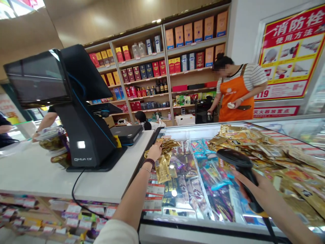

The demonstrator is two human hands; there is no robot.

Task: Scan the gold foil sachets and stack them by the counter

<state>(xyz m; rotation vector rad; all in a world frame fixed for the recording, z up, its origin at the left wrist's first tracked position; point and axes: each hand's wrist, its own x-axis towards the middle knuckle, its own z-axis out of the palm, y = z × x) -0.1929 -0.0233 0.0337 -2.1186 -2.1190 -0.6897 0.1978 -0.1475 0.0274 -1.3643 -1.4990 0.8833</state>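
Our left hand (154,151) holds shiny gold packets (162,172) over the glass case (203,127). Our right hand (247,185) grips a black barcode scanner (235,158) tight.

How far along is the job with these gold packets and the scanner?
Done, it seems: a bag of gold packets sits on the white counter. In hand: the right hand grips a black barcode scanner, and the left hand rests on loose gold packets at the freezer edge. Left: a large heap of gold packets in the freezer.
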